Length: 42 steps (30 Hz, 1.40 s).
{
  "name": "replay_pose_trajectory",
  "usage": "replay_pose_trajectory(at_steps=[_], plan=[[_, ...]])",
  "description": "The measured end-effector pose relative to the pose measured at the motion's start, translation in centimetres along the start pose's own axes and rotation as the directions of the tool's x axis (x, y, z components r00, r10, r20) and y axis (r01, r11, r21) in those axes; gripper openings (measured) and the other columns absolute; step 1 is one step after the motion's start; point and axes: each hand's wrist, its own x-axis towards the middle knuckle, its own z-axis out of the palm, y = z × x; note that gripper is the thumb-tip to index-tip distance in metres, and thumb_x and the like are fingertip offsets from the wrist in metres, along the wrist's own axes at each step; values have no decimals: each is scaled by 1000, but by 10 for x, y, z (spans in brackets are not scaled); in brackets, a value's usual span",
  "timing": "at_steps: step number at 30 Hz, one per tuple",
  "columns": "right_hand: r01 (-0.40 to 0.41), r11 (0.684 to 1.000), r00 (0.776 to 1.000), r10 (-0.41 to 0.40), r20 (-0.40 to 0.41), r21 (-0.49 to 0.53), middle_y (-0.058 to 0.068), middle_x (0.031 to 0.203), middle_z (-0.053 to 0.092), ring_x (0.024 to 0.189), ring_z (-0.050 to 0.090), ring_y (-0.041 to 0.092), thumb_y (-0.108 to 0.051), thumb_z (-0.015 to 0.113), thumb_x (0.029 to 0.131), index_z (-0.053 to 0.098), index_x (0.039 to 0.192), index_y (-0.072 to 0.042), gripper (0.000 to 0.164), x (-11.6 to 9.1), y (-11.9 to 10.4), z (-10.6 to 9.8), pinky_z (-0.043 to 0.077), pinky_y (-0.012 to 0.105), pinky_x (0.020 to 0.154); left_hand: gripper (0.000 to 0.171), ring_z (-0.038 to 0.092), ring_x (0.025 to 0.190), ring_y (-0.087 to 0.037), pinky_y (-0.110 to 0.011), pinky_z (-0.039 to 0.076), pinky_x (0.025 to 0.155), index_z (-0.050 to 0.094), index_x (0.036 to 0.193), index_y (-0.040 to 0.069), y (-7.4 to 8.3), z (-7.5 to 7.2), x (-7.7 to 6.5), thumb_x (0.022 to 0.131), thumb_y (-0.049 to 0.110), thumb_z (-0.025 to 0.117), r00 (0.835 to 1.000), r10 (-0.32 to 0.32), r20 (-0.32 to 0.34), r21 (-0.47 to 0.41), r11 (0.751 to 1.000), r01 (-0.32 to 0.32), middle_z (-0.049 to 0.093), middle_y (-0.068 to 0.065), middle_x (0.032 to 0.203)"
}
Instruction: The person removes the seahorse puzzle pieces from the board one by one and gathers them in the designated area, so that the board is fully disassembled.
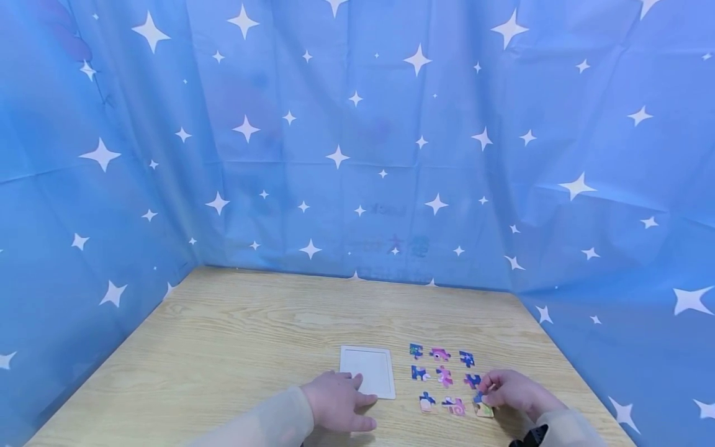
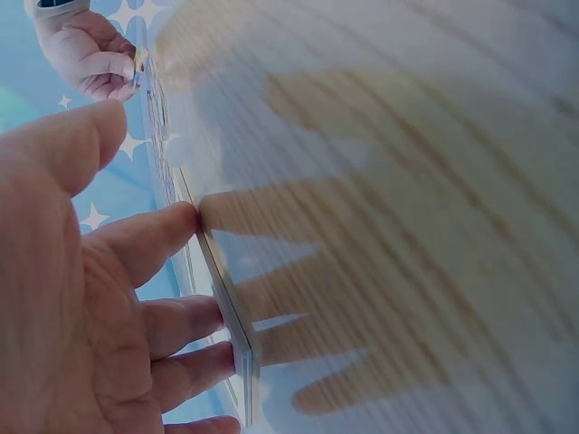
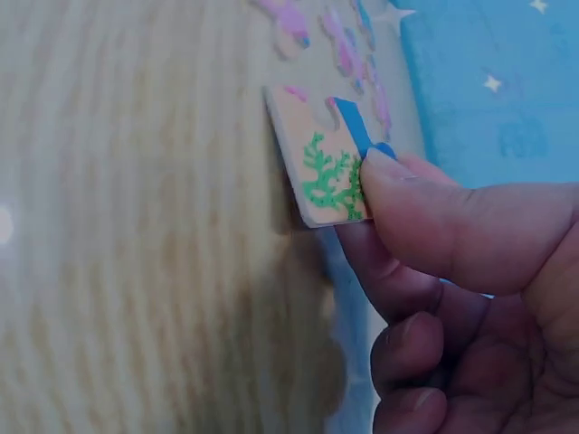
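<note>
Between thumb and forefinger, my right hand (image 1: 516, 391) pinches a jigsaw puzzle piece (image 3: 321, 163) with green seaweed on a peach ground and a blue edge. In the right wrist view the piece is tilted up from the table. My left hand (image 1: 341, 400) has its fingers spread, and they touch the near left edge of a white square puzzle frame (image 1: 368, 372). That frame lies flat. Other puzzle pieces (image 1: 444, 376) in pink, blue and peach lie in loose rows between the frame and my right hand.
The light wooden table (image 1: 251, 335) reaches to a blue curtain (image 1: 357, 124) with white stars, which hangs behind and along both sides. A black wrist device (image 1: 530, 436) sits at the right sleeve.
</note>
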Motion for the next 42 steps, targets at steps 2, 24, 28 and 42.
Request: replay_pose_trajectory(at_steps=[2, 24, 28, 42], plan=[[-3, 1000, 1000, 3, -13, -2, 3, 79, 54, 74, 47, 19, 0, 67, 82, 63, 90, 1, 9, -1, 1, 1, 37, 31, 67, 56, 40, 135, -25, -45, 32, 109, 51, 136, 44, 0, -1, 0, 88, 71, 41, 1000, 1, -1, 0, 1000, -1, 43, -3, 147], [-118, 989, 981, 102, -167, -86, 5, 79, 56, 75, 49, 20, 2, 68, 82, 61, 82, -2, 9, -4, -3, 13, 38, 33, 70, 55, 40, 135, -23, -48, 31, 109, 51, 136, 44, 4, -4, -2, 88, 70, 41, 1000, 0, 8, 2, 1000, 0, 43, -2, 147], [-115, 988, 979, 96, -178, -101, 5, 79, 56, 76, 49, 20, 2, 69, 80, 61, 82, -3, 10, -5, -2, 15, 37, 34, 71, 56, 42, 134, -24, -46, 31, 110, 51, 136, 44, 3, -5, -2, 89, 71, 40, 1000, 14, 17, 12, 1000, -14, 43, -3, 147], [-109, 991, 972, 91, -217, -71, 5, 78, 55, 76, 49, 20, -6, 70, 83, 60, 85, -3, 10, -6, -7, 14, 38, 32, 68, 53, 45, 130, -26, -39, 35, 107, 56, 134, 40, 4, -9, -3, 91, 67, 41, 999, 26, 19, -27, 999, -26, 48, -3, 144]])
